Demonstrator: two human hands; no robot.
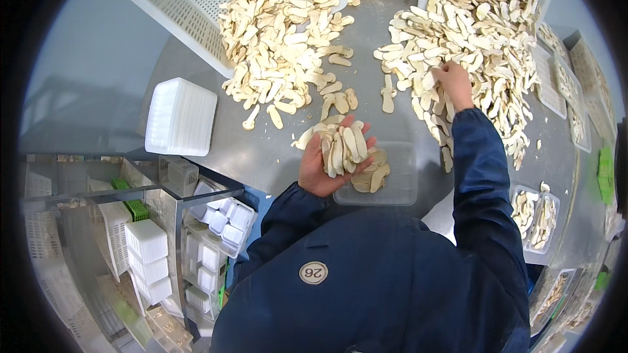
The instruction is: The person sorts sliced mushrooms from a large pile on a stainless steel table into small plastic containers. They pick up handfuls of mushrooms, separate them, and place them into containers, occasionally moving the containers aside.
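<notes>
My left hand (316, 174), palm up, cradles a bundle of pale mushroom slices (345, 149) lined up side by side. Partly beneath it is a clear plastic tray (405, 171) with a few mushroom slices (371, 177) at its left side. My right hand (456, 84) reaches to the left edge of a large heap of mushroom slices (490, 68), pinching one pale slice (431, 78) between thumb and fingers. More loose slices (338, 100) lie just beyond my left hand.
A perforated white crate (186, 24) lies tipped at the far left, slices (274, 44) spilling onto the metal table (235, 157). Nested trays (179, 117) stand at left. Filled trays (535, 218) sit at right. A metal rack (171, 201) stands beside the table.
</notes>
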